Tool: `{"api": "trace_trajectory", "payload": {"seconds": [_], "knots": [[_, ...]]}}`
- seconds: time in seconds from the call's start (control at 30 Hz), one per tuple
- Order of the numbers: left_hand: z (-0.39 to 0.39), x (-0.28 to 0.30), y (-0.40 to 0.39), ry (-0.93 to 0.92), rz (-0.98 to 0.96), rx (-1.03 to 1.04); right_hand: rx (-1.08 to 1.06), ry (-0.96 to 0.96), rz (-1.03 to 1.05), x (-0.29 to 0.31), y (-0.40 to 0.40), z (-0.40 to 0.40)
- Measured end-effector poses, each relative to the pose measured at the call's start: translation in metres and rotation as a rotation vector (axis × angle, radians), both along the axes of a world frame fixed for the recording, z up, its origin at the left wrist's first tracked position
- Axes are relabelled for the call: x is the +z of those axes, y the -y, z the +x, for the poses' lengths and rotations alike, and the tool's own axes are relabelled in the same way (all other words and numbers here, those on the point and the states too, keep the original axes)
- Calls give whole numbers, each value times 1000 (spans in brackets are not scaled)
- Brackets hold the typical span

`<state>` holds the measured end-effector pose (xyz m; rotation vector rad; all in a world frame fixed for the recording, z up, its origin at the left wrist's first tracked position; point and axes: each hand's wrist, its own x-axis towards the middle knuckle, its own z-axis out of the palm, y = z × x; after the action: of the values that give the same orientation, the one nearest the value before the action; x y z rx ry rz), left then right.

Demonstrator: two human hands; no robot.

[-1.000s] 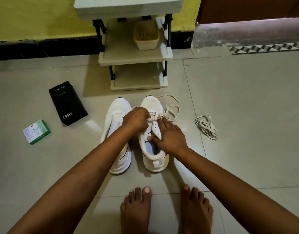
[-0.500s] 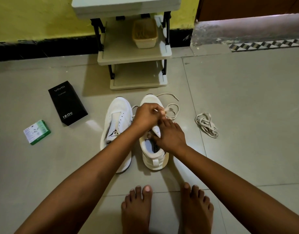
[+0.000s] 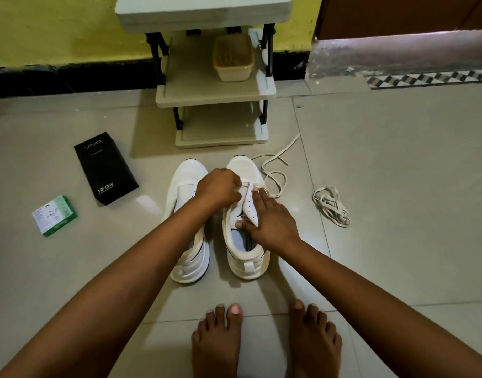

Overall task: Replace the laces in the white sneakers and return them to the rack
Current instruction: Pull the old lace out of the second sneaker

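Observation:
Two white sneakers stand side by side on the floor, toes toward the rack (image 3: 215, 91). The left sneaker (image 3: 186, 241) has no lace. My left hand (image 3: 219, 188) is curled over the front eyelets of the right sneaker (image 3: 245, 257) and pinches its lace. My right hand (image 3: 267, 219) lies on that shoe's right eyelet flap, fingers straight, thumb at the tongue. The loose lace end (image 3: 275, 170) trails right of the toe. A second bundled lace (image 3: 331, 205) lies further right.
A black phone box (image 3: 104, 167) and a small green-and-white box (image 3: 54, 215) lie left of the shoes. A beige tub (image 3: 233, 60) sits on the rack's middle shelf. My bare feet (image 3: 264, 342) stand just behind the sneakers. A raised step runs along the back right.
My left hand drew back from the right side of the shoe to its front eyelets. The lace end stretched out farther toward the rack. My right hand flattened along the eyelet flap.

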<state>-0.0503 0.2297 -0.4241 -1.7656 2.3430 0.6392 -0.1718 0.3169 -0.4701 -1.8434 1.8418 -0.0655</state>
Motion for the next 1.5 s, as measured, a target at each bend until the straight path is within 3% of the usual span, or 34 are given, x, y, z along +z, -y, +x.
{"api": "trace_trajectory", "payload": {"seconds": [0.37,0.47,0.67,0.73,0.87,0.97,1.1,1.2,1.27,1.5], "knots": [[-31,3,0,323,-97,-190,-1,-68,-9,-2,-1,0],[-28,1,6,253,-31,-139,10,-78,-7,-2,0,0],[-18,3,15,-74,179,95,21,-73,-17,-5,0,0],[-16,3,17,-41,158,71,20,-71,-13,-5,0,0],[-20,4,9,244,-112,-95,13,-71,-1,-4,0,0],[-30,-2,2,311,-233,-196,2,-75,-9,-5,0,0],[-25,-2,4,206,-192,-137,4,-80,-11,-6,0,0],[-19,1,10,-77,23,-10,5,-69,-25,-7,0,0],[-12,1,9,-190,68,65,10,-69,-22,-7,0,0],[-6,-5,6,19,-19,103,9,-72,-20,-6,1,0]]}}
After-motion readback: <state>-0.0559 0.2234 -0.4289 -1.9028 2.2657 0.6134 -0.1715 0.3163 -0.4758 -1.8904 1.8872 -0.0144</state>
